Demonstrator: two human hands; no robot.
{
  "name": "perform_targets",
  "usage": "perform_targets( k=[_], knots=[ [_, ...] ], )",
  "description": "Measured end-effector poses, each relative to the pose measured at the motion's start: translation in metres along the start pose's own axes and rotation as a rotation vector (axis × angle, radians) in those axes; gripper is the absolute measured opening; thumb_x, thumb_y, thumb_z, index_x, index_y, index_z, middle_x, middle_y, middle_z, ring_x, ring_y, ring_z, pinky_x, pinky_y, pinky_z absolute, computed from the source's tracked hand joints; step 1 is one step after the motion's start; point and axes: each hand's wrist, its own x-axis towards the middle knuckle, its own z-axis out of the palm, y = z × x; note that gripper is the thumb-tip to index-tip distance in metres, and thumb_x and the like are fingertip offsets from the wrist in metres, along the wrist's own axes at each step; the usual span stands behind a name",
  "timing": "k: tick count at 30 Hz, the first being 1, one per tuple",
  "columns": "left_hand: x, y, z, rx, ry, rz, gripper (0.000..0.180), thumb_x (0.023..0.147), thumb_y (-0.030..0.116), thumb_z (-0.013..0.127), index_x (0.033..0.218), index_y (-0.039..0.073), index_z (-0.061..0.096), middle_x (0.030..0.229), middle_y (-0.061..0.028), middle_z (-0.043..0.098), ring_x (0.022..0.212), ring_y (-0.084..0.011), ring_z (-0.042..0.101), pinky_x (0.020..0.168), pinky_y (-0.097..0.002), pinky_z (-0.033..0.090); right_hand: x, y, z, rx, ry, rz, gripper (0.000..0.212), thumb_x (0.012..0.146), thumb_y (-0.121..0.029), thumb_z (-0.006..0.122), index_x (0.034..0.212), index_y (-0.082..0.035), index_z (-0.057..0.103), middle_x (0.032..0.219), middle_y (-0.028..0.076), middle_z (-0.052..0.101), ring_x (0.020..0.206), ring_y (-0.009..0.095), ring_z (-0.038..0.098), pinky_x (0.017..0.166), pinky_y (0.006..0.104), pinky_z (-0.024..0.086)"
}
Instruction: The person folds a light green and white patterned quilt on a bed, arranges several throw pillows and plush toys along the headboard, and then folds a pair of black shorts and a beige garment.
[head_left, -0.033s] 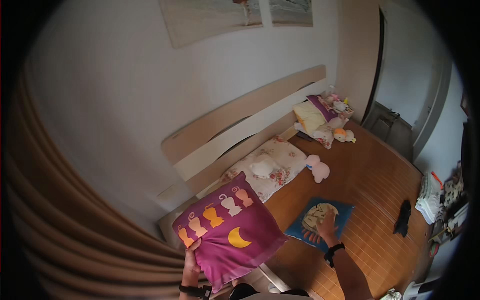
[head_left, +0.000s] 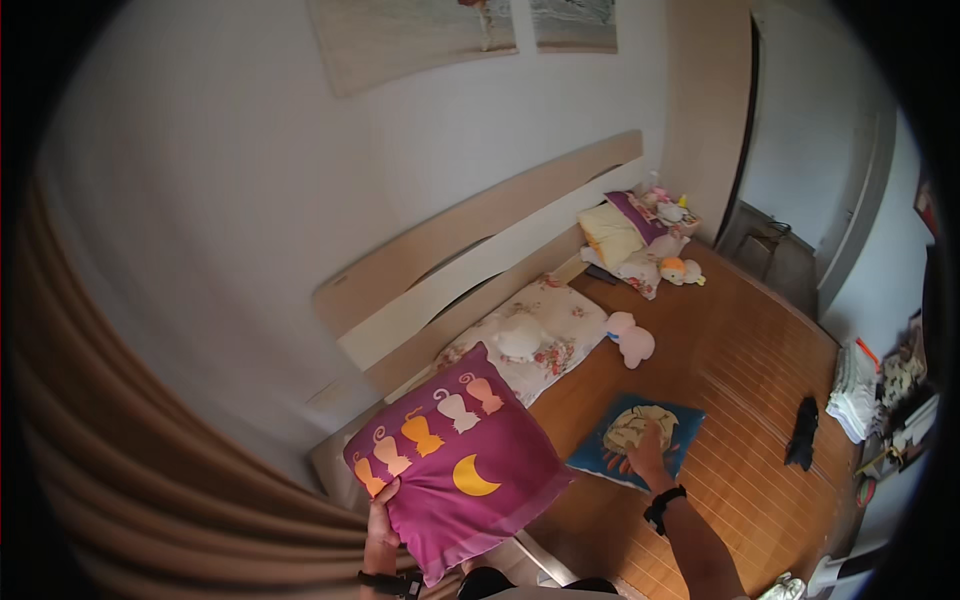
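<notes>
Cushion (head_left: 465,445), purple, in closed left hand (head_left: 382,512); right hand (head_left: 649,450) over blue cushion (head_left: 628,428), grip unclear.

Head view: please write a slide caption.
Purple cushion in the left grip, right grip over a blue cushion on the bed.
</notes>
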Motion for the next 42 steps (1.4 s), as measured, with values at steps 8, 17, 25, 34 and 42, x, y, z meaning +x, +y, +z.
perform_targets(
  k=[8,17,25,34,42],
  knots=[
    [0.165,0.084,0.069,0.010,-0.015,-0.133,0.053,0.076,0.009,0.067,0.124,0.002,0.046,0.115,-0.0113,0.055,0.104,-0.0260,0.054,0.088,-0.0377,0.046,0.062,0.043,0.053,0.194,-0.218,0.023,0.061,0.068,-0.017,0.070,0.122,-0.009,0.043,0.106,0.024,0.053,0.102,0.041,0.049,0.089,0.0464,0.040],
    [0.273,0.111,-0.004,0.348,0.036,-0.167,0.049,0.070,0.003,0.071,0.115,0.000,0.051,0.106,-0.0101,0.060,0.095,-0.0238,0.059,0.084,-0.0352,0.048,0.227,-0.146,0.163,0.138,-0.031,-0.091,0.092,0.060,-0.029,0.080,0.137,-0.013,0.030,0.130,0.029,0.036,0.122,0.043,0.031,0.100,0.0503,0.032],
    [0.271,0.129,0.024,0.556,0.054,-0.134,0.051,0.068,0.003,0.074,0.113,-0.002,0.052,0.107,-0.0101,0.060,0.095,-0.0216,0.058,0.082,-0.0317,0.047,0.269,-0.232,0.212,0.132,0.082,0.109,0.079,0.066,-0.025,0.077,0.134,-0.020,0.036,0.134,0.037,0.017,0.125,0.048,0.025,0.100,0.0498,0.032],
    [0.284,0.177,0.083,0.684,0.009,-0.048,0.052,0.065,0.005,0.077,0.110,-0.002,0.053,0.105,-0.0084,0.061,0.092,-0.0185,0.059,0.082,-0.0295,0.047,0.249,-0.209,0.183,0.065,0.251,0.114,0.022,0.076,-0.015,0.067,0.089,-0.002,0.056,0.076,0.023,0.055,0.078,0.041,0.054,0.070,0.0459,0.043],
    [0.376,0.164,0.226,1.265,-0.366,0.287,0.057,0.061,0.012,0.079,0.111,0.000,0.053,0.101,-0.0149,0.064,0.095,-0.0253,0.062,0.083,-0.0328,0.047,0.145,-0.148,0.155,0.210,0.422,0.320,0.023,0.079,-0.011,0.062,0.071,0.001,0.045,0.060,0.015,0.048,0.056,0.031,0.050,0.052,0.0416,0.038]
  ],
)
